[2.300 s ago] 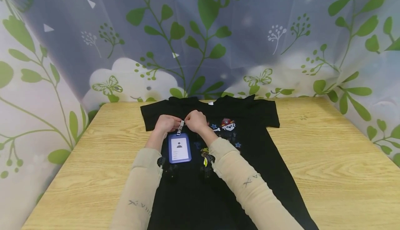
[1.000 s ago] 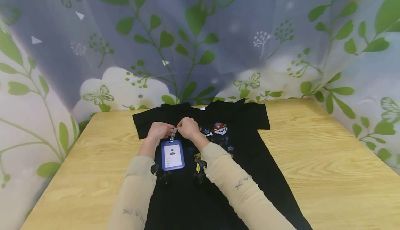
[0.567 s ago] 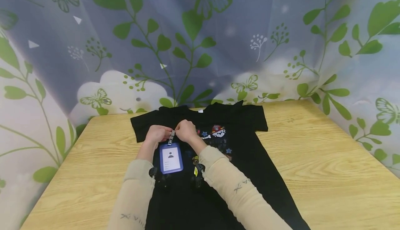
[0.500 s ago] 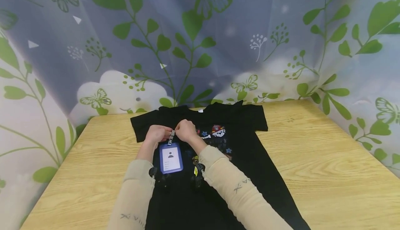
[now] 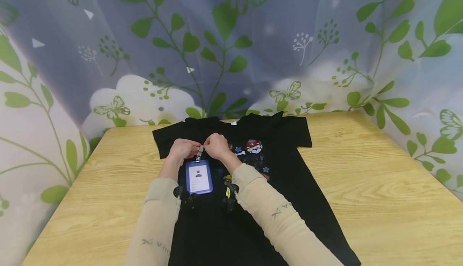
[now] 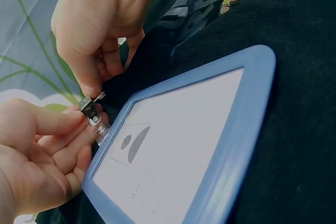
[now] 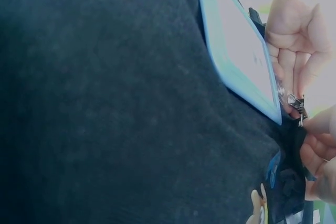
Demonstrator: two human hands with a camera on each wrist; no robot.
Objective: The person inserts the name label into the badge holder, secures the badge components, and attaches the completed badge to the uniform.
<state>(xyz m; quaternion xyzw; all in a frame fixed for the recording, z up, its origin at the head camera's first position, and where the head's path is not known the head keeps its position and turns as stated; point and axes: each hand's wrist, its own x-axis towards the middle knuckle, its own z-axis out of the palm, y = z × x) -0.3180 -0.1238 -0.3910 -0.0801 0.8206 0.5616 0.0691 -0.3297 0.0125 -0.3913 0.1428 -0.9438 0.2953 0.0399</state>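
Observation:
A black T-shirt [image 5: 278, 209] lies spread out, its collar at the far side. On its left chest rests a blue badge holder [image 5: 199, 176] with a white card [image 6: 173, 145] inside. A short metal clip [image 6: 90, 109] joins the holder's top edge. My left hand [image 5: 183, 149] pinches this clip between thumb and fingers, palm partly turned up in the left wrist view. Right beside it, my right hand [image 5: 217, 146] pinches a raised bit of the shirt's fabric at the clip's end. Its fingertips partly hide the spot where clip and cloth meet.
The wooden table [image 5: 380, 185] extends on both sides of the shirt. A patterned curtain [image 5: 253, 49] with leaves and butterflies stands behind and at the sides. Cartoon prints [image 5: 254, 147] mark the shirt's chest. Small black wrist devices [image 5: 231, 189] sit at the sleeve cuffs.
The head view has shifted and tilted slightly, moving the whole scene in frame. Both hands keep their places at the clip, with only slight finger movement visible.

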